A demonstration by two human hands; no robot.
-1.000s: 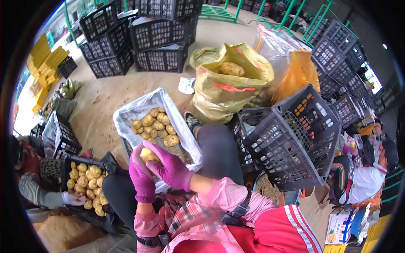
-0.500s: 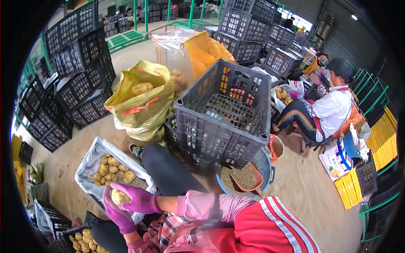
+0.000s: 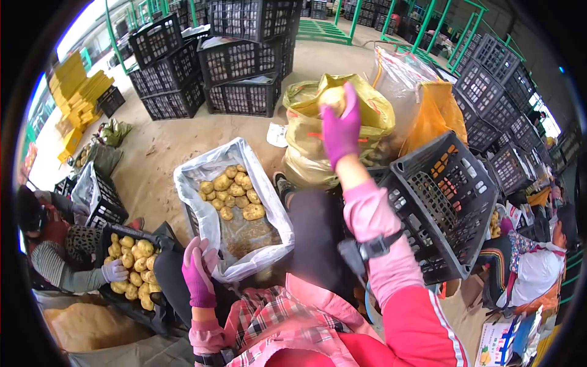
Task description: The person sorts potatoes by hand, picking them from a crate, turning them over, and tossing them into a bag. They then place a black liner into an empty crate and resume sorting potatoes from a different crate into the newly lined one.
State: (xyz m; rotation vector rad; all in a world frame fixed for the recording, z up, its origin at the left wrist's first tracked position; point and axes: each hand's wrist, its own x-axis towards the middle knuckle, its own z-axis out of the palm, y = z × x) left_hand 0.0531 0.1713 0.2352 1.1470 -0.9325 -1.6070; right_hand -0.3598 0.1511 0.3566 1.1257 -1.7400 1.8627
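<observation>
potato (image 3: 332,98) | pale tan, rounded | gripped in right hand (image 3: 342,131) | held above open yellow sack (image 3: 315,156)

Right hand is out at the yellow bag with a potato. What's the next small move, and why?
Probably open the fingers and let it drop. The right hand grips the potato right at the open mouth of the bag, so there is likely no need to reach further. The left hand is empty.

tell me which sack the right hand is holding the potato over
The yellow sack, straight ahead: the right hand grips the potato above its open mouth. The orange sack stands further right.
</observation>
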